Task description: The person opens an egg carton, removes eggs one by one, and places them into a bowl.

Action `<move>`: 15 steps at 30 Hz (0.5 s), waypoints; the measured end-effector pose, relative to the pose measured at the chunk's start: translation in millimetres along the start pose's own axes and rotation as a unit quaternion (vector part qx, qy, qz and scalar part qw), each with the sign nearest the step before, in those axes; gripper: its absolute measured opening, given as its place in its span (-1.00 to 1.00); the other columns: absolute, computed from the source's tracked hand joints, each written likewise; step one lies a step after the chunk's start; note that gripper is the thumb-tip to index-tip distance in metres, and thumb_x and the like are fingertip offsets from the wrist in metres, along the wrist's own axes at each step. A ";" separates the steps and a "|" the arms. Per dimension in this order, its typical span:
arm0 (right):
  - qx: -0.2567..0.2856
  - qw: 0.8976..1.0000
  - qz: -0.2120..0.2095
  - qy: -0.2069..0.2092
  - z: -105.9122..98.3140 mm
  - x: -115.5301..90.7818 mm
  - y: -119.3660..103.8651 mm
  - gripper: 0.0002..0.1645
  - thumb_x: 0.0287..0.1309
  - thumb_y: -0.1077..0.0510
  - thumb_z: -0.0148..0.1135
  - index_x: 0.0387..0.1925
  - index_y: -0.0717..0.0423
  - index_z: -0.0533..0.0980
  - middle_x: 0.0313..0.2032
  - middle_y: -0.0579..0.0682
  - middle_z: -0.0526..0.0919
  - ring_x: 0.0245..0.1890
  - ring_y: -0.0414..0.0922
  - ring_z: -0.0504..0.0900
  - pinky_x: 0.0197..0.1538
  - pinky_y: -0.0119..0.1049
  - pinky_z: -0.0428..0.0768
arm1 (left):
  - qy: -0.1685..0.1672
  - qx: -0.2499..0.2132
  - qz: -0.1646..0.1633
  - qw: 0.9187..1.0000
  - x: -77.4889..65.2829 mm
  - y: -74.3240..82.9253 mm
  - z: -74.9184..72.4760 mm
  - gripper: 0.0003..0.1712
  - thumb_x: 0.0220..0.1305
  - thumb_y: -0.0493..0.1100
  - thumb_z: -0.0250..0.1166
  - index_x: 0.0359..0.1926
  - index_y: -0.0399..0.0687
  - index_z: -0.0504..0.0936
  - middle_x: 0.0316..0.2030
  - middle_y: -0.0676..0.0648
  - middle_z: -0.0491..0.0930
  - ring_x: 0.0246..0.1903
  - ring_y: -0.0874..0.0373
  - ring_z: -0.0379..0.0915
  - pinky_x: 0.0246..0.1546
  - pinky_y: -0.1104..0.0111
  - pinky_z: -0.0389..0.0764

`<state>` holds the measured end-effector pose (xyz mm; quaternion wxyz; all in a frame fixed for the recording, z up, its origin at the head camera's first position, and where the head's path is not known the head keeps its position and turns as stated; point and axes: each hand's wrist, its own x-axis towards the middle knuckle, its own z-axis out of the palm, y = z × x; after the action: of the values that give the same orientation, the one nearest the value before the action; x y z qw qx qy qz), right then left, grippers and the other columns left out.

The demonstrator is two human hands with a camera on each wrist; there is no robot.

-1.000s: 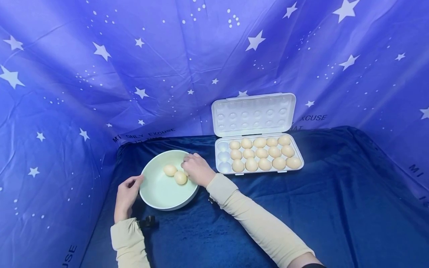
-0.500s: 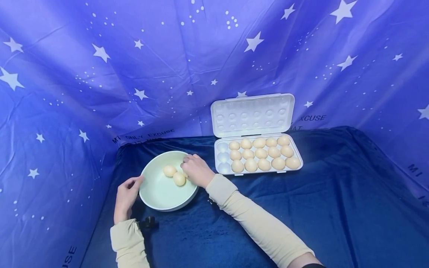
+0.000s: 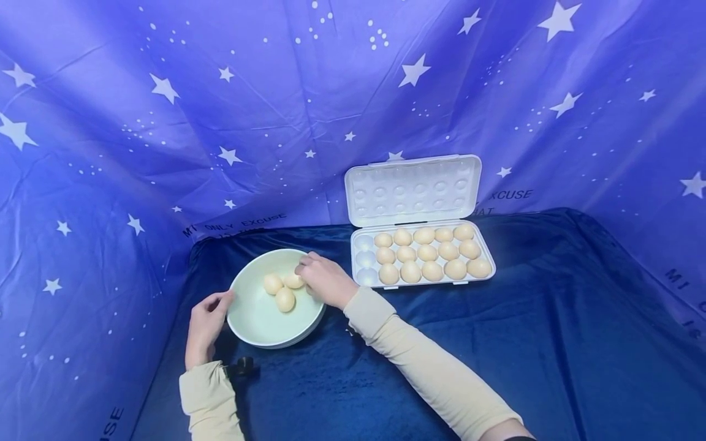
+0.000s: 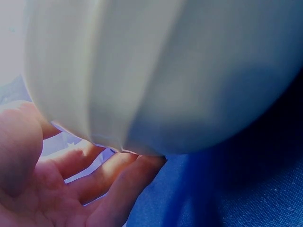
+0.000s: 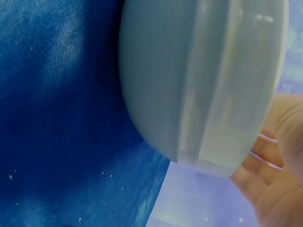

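Note:
A pale green bowl [image 3: 265, 327] stands on the dark blue cloth with three beige eggs inside. My left hand [image 3: 206, 324] holds its left rim, the thumb on top; in the left wrist view the fingers [image 4: 116, 179] meet the bowl's outer side. Over the right rim reaches my right hand [image 3: 325, 278], its fingertips inside, close to the rightmost egg [image 3: 294, 280]. Whether they pinch that egg or the rim is not clear. The other two are the left egg [image 3: 273, 284] and the front egg [image 3: 284, 300]. The bowl hides the right fingertips in the right wrist view.
Right of the bowl lies a white egg carton [image 3: 355, 272], its lid [image 3: 413, 191] raised. Several eggs fill its rows; the left column holds none. A purple starred curtain [image 3: 265, 122] rises behind the blue cloth [image 3: 419, 343].
Inside the bowl the eggs have shifted left, and the third has come out from under my right hand into view. Both hands stay nearly where they were.

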<state>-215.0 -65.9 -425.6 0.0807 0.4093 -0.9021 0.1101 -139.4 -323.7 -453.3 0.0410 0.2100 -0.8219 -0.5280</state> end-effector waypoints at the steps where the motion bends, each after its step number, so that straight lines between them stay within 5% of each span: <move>1: 0.010 1.000 0.003 0.003 -1.1 -1.2 0.7 -0.76 0.13 0.32 0.32 -0.14 0.12 0.67 -0.12 -0.02 0.66 -0.10 -0.09 0.53 -0.02 -0.32 0.59 | 0.000 0.002 0.000 1.000 0.1 -0.1 0.1 -0.43 0.41 0.11 0.21 0.12 -0.31 0.59 -0.18 -0.07 0.64 -0.41 0.36 0.51 -0.41 0.48 0.61; 15: 0.035 0.998 0.012 0.048 -13.3 -19.7 18.2 -0.71 0.12 0.33 0.30 -0.08 0.16 0.66 -0.09 0.00 0.65 -0.07 -0.08 0.53 -0.01 -0.31 0.59 | 0.005 0.018 -0.002 1.000 -1.5 0.6 0.3 -0.42 0.40 0.13 0.21 0.13 -0.29 0.59 -0.10 -0.14 0.61 -0.40 0.39 0.47 -0.39 0.49 0.59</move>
<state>-215.2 -36.5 -419.8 0.1085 0.3952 -0.8976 0.1624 -138.3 -322.7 -452.6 0.0405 0.2148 -0.8308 -0.5118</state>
